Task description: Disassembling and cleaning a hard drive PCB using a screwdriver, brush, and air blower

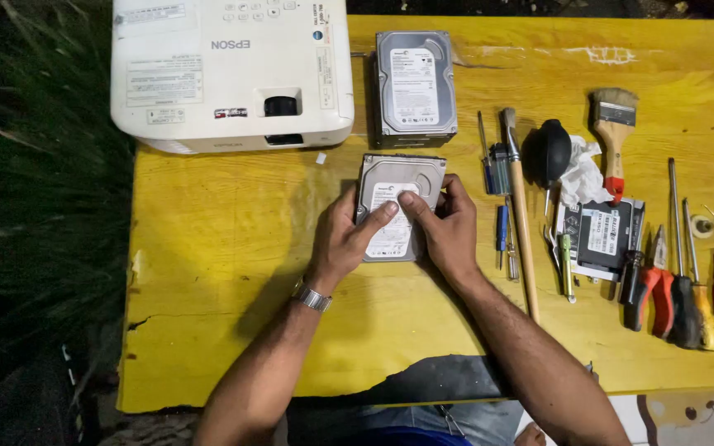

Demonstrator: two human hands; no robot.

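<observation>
hands: left hand (342, 239) and right hand (448, 227) are both gripping the same hard drive (397, 206), one on each long side, with the thumbs pressing on its white label.
drive in hand: it is lying flat, label up, on the yellow desk (208, 239), around the middle and a little toward the far edge, touching the wood.
casing: its lid is looking fully on; no screws or parts are lying loose beside it that i can see, so opening seems not yet begun.
tool use: neither hand is holding a tool; both are clasping only the drive.
second drive (415, 83): it is sitting just beyond the first, at the far edge, untouched and closed.
projector (229, 70): it is occupying the far left corner, overhanging the desk.
tools: long brush (521, 215), black air blower (552, 151), paint brush (613, 136) and screwdrivers (704, 272) are lying in a row along the right side, well apart from the hands.
small drive (601, 238): it is resting among those tools, near the right edge.
</observation>
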